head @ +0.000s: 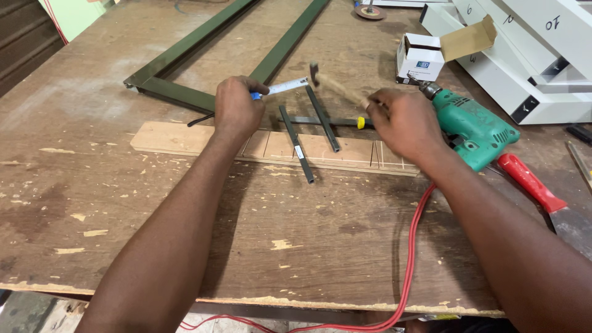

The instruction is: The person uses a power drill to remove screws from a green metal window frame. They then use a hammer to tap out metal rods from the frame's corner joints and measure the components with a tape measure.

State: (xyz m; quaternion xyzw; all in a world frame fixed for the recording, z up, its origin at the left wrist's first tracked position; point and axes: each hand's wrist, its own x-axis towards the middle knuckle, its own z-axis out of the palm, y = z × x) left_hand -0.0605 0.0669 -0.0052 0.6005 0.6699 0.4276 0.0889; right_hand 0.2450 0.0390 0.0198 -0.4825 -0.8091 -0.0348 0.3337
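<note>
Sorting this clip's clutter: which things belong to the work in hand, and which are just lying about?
In hand:
- left hand holding a white ruler
- right hand swinging a blurred hammer
- two dark metal bars
- wooden strip under them

Lying about:
- green drill
- red cable
- open cardboard box
- red-handled scraper
- green metal frame
- white frames

Bare worktop (259,240) lies open near the edge; green drill (472,126), cardboard box (425,55) and frame (185,68) crowd the far side.
</note>
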